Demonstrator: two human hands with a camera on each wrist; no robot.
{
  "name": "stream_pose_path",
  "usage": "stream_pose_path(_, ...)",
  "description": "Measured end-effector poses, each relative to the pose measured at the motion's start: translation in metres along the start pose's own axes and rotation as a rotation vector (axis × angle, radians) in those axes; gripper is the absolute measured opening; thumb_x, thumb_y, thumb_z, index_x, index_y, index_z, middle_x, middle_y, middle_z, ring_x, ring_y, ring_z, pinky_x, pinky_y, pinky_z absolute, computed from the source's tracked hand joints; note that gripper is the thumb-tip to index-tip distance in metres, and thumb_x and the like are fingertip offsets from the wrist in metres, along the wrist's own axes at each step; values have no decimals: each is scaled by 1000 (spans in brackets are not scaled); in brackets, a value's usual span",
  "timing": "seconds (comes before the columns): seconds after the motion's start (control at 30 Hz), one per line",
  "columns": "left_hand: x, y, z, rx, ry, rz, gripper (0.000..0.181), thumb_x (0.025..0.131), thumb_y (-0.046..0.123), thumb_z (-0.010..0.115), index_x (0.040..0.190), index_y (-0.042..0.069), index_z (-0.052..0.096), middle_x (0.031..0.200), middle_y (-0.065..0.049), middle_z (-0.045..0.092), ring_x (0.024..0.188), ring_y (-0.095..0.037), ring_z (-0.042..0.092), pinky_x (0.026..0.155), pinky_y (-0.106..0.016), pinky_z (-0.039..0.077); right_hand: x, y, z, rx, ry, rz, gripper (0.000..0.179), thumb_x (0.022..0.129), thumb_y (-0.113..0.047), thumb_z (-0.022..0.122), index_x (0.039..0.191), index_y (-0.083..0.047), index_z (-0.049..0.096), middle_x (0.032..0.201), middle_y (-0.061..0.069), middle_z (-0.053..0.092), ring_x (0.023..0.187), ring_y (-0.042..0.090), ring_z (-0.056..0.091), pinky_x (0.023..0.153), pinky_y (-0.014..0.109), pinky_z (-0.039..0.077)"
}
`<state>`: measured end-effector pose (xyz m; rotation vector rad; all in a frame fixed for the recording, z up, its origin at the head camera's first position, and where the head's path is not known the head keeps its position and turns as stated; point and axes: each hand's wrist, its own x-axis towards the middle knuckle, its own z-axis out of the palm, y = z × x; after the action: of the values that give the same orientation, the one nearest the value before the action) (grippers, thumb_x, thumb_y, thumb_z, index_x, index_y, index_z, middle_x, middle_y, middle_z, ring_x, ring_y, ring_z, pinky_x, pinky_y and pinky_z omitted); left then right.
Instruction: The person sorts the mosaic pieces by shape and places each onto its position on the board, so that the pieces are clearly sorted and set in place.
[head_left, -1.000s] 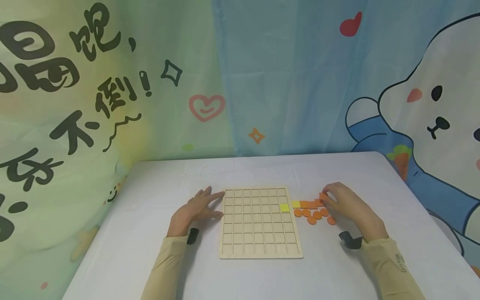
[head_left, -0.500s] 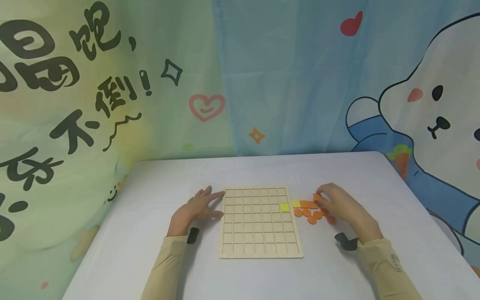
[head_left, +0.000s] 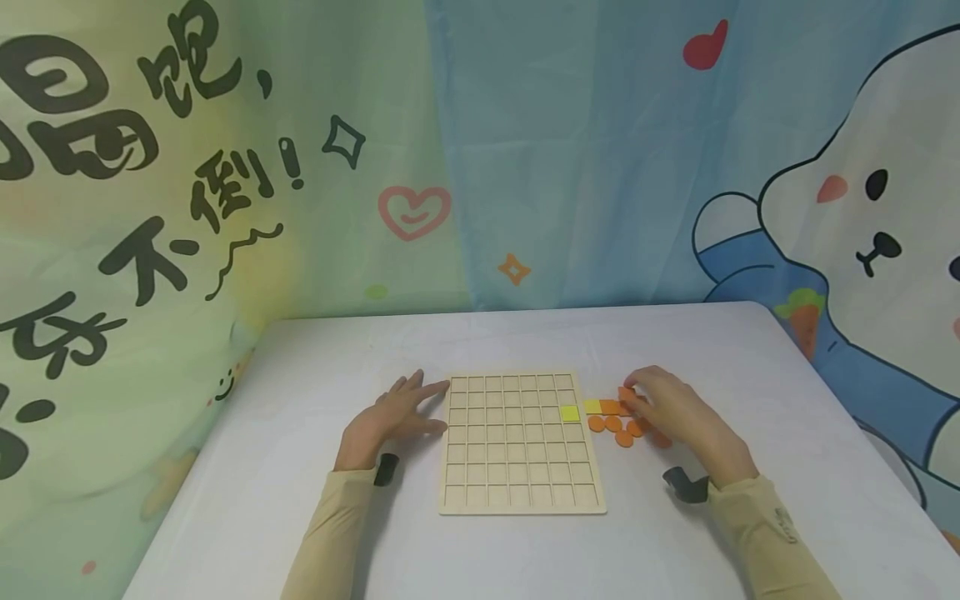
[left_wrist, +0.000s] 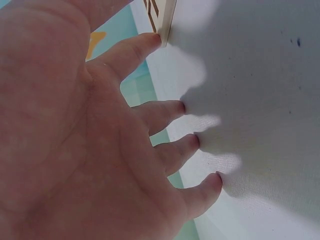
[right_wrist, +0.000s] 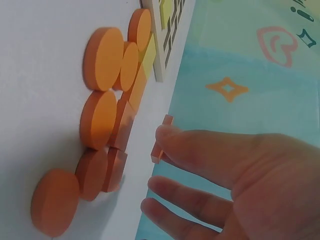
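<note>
My left hand [head_left: 396, 415] rests at the left edge of a wooden grid board [head_left: 517, 454], fingers spread and touching its rim. In the left wrist view, the index fingertip meets the board's corner and the other fingertips touch the cloth. Right of the board, my right hand [head_left: 678, 408] pinches an orange square tile [right_wrist: 156, 155] between thumb and finger, lifted above the table. One yellow square tile [head_left: 570, 414] sits in a right-hand cell of the board. Another yellow tile [head_left: 593, 407] lies just outside its right edge, beside orange square tiles [right_wrist: 120, 125].
Several orange round discs [right_wrist: 102, 59] lie in a loose group in front of the square tiles. A white cloth [head_left: 337, 350] covers the table. Behind its far edge hangs a printed curtain [head_left: 517, 167].
My right hand has moved left toward the board, carrying the orange square tile over the other tiles. My left hand has stayed at the board's edge.
</note>
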<state>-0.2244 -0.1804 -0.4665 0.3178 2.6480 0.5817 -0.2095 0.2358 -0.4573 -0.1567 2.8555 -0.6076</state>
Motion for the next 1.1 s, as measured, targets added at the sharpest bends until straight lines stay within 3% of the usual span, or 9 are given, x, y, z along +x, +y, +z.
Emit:
stream_pose_path(0.13,1,0,0,-3,0,-1,74,92,41,72,156,29,38,169,-18,12,156,-43,8,124,-65,15,-2,-4,0,18,-11,-9,37,99,-23,65,129,-3,60,140,25,50,109,35,53,80,39,62)
stream_pose_path(0.23,2,0,1,-4,-1,-1,73,92,40,72,156,29,38,169,-18,12,156,-42,8,124,-64,15,-3,-7,0,40,-16,-18,37,99,-24,65,129,-2,60,137,25,52,103,33,55,59,27,58)
stream_pose_path(0.33,2,0,1,-3,-2,-2,74,92,41,71,156,30,37,169,-17,12,156,-42,8,124,-64,15,-4,-9,2,46,-17,-28,39,99,-25,65,130,-2,60,136,24,53,100,31,56,60,27,59)
stream_pose_path(0.5,2,0,1,-1,0,-5,74,91,41,72,156,29,38,169,-18,12,156,-43,8,124,-65,15,-4,-11,4,22,4,-56,37,99,-27,65,128,-4,61,137,22,54,99,30,57,74,38,62)
stream_pose_path(0.77,1,0,1,-9,-2,-12,74,91,41,72,156,30,38,169,-18,12,156,-43,8,124,-65,14,-5,-16,7,-2,46,-135,34,98,-27,66,122,-4,64,131,21,60,105,32,57,95,55,55)
stream_pose_path(1.1,2,0,0,4,1,-4,74,92,42,71,156,30,37,169,-18,12,156,-43,8,124,-64,15,-2,-19,11,-12,94,-171,29,98,-24,66,117,-3,67,124,20,64,99,30,58,94,54,55)
